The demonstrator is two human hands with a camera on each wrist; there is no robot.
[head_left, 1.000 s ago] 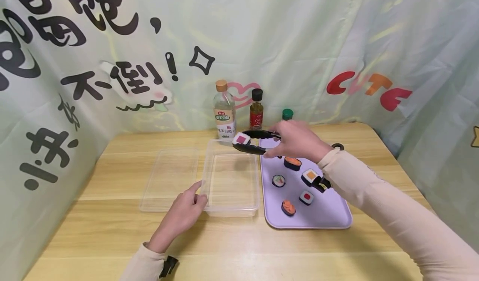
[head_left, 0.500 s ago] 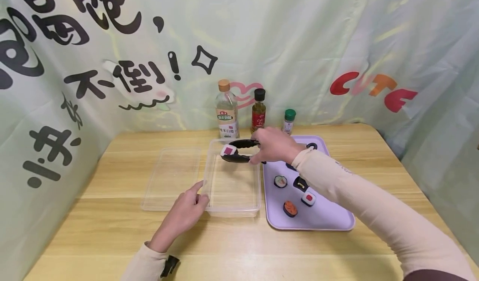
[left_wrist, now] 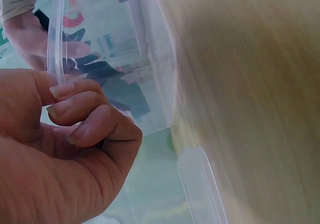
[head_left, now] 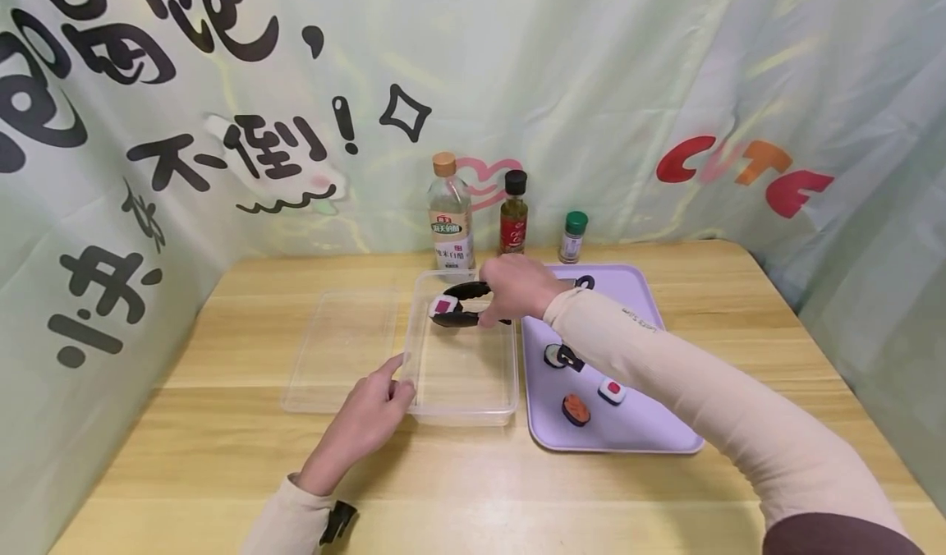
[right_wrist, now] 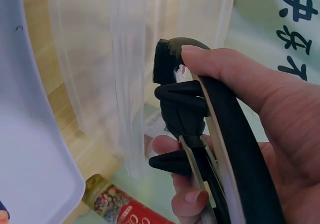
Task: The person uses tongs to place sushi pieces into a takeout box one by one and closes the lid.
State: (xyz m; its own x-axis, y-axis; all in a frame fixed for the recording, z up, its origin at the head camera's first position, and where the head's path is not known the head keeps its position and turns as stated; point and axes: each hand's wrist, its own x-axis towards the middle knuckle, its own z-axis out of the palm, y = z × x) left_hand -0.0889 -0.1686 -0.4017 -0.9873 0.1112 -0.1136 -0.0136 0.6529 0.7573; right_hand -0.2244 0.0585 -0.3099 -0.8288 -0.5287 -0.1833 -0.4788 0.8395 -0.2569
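Observation:
My right hand grips black-and-metal tongs, whose tips clasp a square white sushi piece with a dark pink centre. The piece hangs over the back left part of a clear plastic container; whether it touches the bottom, I cannot tell. In the right wrist view the thumb and fingers wrap the tongs' arms. My left hand pinches the container's near left rim between thumb and curled fingers. Several sushi pieces, among them an orange-topped one, lie on a purple tray, some hidden by the right arm.
A clear lid lies flat left of the container. Behind stand a vinegar bottle, a red-labelled oil bottle and a green-capped jar. A printed curtain hangs beyond the table.
My right hand has carried the tongs and sushi piece leftward and down, from above the container's back right to its back left. The left hand stays on the rim.

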